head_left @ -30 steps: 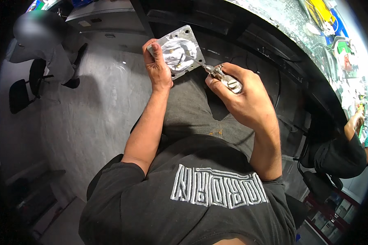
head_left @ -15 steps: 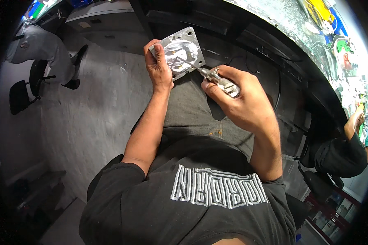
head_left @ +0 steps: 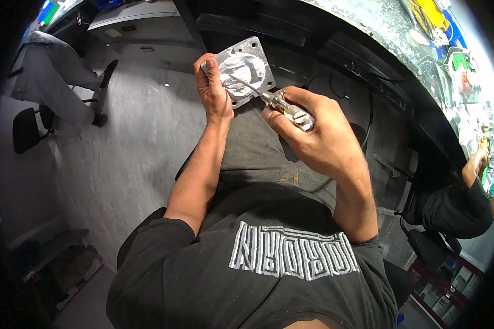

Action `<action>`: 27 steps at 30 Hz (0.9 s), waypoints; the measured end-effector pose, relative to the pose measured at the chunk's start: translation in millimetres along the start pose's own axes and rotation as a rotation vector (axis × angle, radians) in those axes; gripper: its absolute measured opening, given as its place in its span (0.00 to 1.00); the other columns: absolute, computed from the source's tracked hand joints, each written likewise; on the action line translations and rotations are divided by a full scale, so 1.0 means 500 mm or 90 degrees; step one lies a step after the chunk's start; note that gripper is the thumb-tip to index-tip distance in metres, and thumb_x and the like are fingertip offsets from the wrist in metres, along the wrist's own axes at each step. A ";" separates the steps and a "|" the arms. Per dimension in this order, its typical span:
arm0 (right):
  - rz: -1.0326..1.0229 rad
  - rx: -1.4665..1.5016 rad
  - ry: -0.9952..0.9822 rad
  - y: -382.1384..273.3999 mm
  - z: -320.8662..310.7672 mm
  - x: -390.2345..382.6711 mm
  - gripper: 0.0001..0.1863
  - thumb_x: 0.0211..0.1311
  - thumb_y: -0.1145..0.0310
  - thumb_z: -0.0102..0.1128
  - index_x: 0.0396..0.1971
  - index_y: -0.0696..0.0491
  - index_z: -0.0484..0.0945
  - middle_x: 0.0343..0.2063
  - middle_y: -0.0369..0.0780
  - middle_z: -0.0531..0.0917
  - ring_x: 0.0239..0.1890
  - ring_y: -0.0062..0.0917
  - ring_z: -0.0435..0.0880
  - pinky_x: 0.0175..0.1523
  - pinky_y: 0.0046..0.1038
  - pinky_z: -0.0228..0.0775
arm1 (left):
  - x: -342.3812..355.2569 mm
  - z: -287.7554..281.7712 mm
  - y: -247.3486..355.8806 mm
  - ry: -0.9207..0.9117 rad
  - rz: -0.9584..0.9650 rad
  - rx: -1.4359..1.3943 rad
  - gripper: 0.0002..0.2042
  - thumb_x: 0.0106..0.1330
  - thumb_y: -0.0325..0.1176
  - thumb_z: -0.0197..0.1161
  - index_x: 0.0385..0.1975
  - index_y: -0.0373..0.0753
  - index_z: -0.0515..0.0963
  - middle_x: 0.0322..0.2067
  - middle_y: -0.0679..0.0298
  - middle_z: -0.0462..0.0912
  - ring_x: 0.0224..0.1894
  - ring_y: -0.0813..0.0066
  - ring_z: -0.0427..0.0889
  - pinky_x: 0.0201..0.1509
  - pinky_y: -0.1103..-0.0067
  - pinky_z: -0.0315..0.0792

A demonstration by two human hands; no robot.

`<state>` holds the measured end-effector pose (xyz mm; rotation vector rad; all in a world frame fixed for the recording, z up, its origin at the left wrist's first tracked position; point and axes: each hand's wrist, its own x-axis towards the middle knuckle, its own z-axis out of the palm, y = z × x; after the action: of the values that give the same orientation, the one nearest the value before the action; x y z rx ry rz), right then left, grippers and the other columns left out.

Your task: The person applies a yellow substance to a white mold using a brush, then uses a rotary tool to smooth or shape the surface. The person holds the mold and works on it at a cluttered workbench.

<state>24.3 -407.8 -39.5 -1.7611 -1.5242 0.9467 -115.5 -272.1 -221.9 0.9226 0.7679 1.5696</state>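
My left hand [head_left: 210, 88] is closed on the left edge of a square grey metal plate [head_left: 263, 77], its thumb lying over the front face. Holes sit in the plate's corners, and a shiny, pale, rounded shape fills its middle. A silver metal hand tool [head_left: 288, 111] with a large slotted screw and a long thin tip is gripped in my right hand [head_left: 325, 131]. The thin tip reaches across the plate's middle from the lower right; whether it touches the surface, I cannot tell. Both hands are above my lap.
A cluttered pale worktop [head_left: 376, 35] curves along the upper right, with a yellow item [head_left: 431, 15] on it. A co-worker's arm [head_left: 473, 164] reaches over it at far right. Another person in grey [head_left: 55, 71] sits at upper left by a black chair [head_left: 26, 130]. A dark cable [head_left: 372, 118] hangs beyond my right hand.
My right hand and the tool have shifted slightly left, so the tip reaches farther left over the plate. The plate is nearly still. The grey-clothed person at left has moved their legs.
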 end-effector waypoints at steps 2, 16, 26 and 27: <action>0.012 -0.003 -0.015 -0.006 -0.001 -0.001 0.14 0.68 0.64 0.69 0.41 0.62 0.84 0.23 0.41 0.84 0.23 0.19 0.79 0.31 0.27 0.72 | 0.001 0.000 0.002 0.000 -0.015 -0.002 0.18 0.81 0.55 0.57 0.52 0.46 0.75 0.45 0.68 0.75 0.48 0.80 0.78 0.53 0.79 0.76; 0.010 0.019 0.093 0.029 -0.033 -0.003 0.11 0.68 0.68 0.68 0.39 0.61 0.83 0.24 0.38 0.82 0.27 0.15 0.75 0.34 0.24 0.70 | 0.006 0.011 0.004 0.042 -0.006 0.031 0.21 0.80 0.56 0.56 0.53 0.43 0.74 0.46 0.65 0.75 0.51 0.76 0.76 0.58 0.76 0.72; -0.035 0.044 0.129 0.039 -0.021 0.010 0.15 0.67 0.64 0.68 0.43 0.61 0.84 0.28 0.50 0.87 0.29 0.35 0.88 0.37 0.33 0.77 | 0.005 0.010 0.002 0.033 -0.045 -0.039 0.20 0.80 0.55 0.57 0.52 0.44 0.75 0.45 0.68 0.75 0.50 0.80 0.75 0.58 0.77 0.72; -0.030 0.043 0.134 0.050 -0.025 0.006 0.15 0.67 0.64 0.68 0.43 0.60 0.84 0.28 0.49 0.87 0.28 0.35 0.88 0.37 0.33 0.77 | 0.007 0.009 -0.002 0.048 -0.058 -0.052 0.20 0.79 0.57 0.58 0.51 0.45 0.74 0.45 0.68 0.75 0.50 0.79 0.76 0.57 0.77 0.73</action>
<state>48.5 -408.6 -53.7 -1.7104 -1.3775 0.7557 -111.3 -268.3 -220.2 0.7621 0.7815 1.5504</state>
